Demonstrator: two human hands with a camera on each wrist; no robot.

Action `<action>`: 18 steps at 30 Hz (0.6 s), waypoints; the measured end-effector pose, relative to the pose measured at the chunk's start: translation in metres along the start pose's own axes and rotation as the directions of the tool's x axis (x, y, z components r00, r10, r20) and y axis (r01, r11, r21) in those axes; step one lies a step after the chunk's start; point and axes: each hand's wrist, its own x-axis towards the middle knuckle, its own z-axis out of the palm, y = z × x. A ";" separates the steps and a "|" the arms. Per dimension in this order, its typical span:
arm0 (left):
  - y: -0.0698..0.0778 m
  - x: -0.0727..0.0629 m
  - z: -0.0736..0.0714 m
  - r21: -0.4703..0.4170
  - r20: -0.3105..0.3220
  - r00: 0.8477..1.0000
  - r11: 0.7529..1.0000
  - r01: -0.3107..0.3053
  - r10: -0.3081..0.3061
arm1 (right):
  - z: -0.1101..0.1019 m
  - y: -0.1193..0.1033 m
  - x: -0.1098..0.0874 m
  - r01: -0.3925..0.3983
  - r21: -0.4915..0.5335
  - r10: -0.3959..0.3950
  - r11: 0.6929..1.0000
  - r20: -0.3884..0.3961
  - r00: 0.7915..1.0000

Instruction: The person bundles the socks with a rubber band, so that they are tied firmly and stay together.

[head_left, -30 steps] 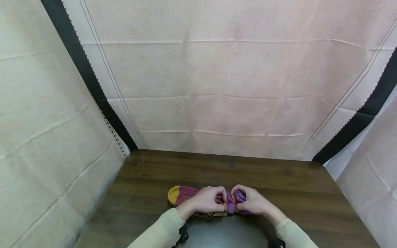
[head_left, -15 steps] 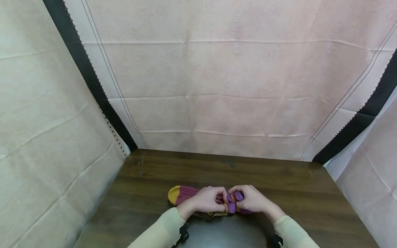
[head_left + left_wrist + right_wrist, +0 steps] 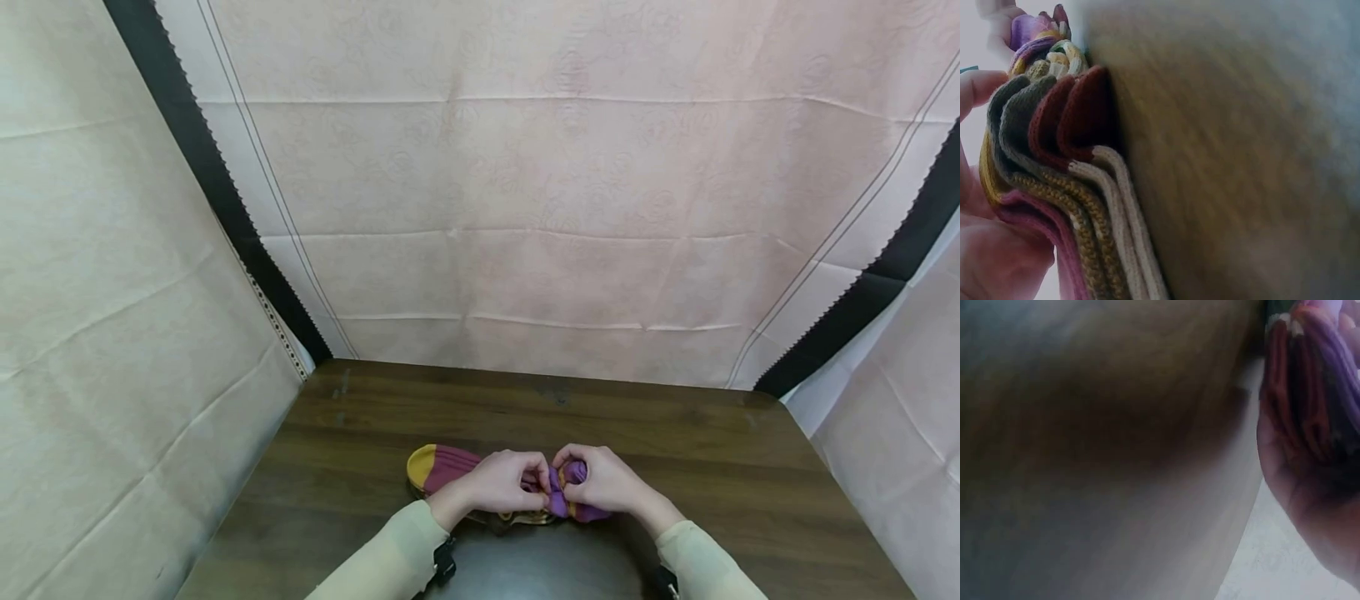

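A stack of several socks [image 3: 450, 468] lies along the near part of the table, its mauve top sock showing a yellow toe at the left. My left hand [image 3: 501, 483] pinches the stack near its middle, thumb and fingers curled round it. Just to the right, my right hand [image 3: 613, 482] grips the bunched purple cuff end [image 3: 577, 473]. Layered maroon, grey, mustard and cream socks [image 3: 1054, 137] appear in the left wrist view, gathered tightly at the far end. Folded maroon and purple knit [image 3: 1310, 394] rests against my right palm in the right wrist view.
The brown wooden table [image 3: 420, 400] spreads beyond and to both sides of the hands. Pale fabric walls [image 3: 525, 208] with black edging strips [image 3: 247, 242] stand at the back and sides. A greyish, shiny patch lies on the near table edge.
My right hand has shifted slightly left, closer to my left hand, and the purple cuff end is bunched a little differently. My left hand has stayed almost still.
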 end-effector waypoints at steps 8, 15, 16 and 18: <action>-0.003 -0.009 -0.004 -0.238 0.030 0.999 0.971 0.027 -0.021 | -0.004 0.012 -0.011 -0.074 0.193 0.067 0.978 0.045 0.997; -0.008 -0.028 -0.026 -0.033 0.097 0.989 0.993 -0.110 0.113 | -0.017 0.023 -0.023 -0.081 0.275 0.071 0.958 0.044 0.997; -0.009 -0.031 -0.030 -0.008 0.090 0.987 0.991 -0.130 0.130 | -0.019 0.024 -0.025 -0.079 0.278 0.071 0.957 0.038 0.997; -0.009 -0.039 -0.041 0.012 0.042 0.989 0.990 -0.140 0.139 | -0.025 0.027 -0.027 -0.083 0.278 0.083 0.957 0.011 0.997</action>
